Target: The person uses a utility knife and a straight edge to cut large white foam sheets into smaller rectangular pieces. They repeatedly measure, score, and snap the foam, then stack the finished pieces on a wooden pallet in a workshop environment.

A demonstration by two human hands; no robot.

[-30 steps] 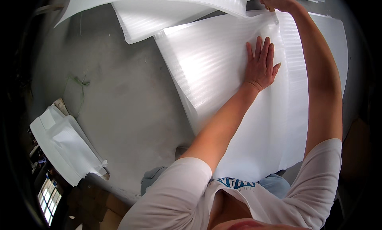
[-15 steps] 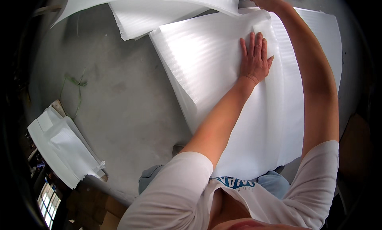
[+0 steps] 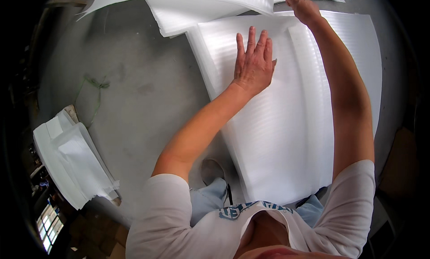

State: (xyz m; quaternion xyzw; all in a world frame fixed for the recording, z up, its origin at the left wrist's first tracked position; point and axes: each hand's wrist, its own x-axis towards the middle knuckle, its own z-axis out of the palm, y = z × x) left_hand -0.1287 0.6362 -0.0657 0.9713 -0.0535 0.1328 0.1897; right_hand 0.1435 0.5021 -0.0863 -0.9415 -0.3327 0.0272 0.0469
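Fingers [image 3: 251, 38] spread, left hand [image 3: 255, 69] over white sheets [image 3: 277, 147]

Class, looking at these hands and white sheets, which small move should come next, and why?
Perhaps the left hand should smooth rightward across the top white sheet: its fingers are spread, left of a lengthwise ridge, while the curled right hand is by the far edge.
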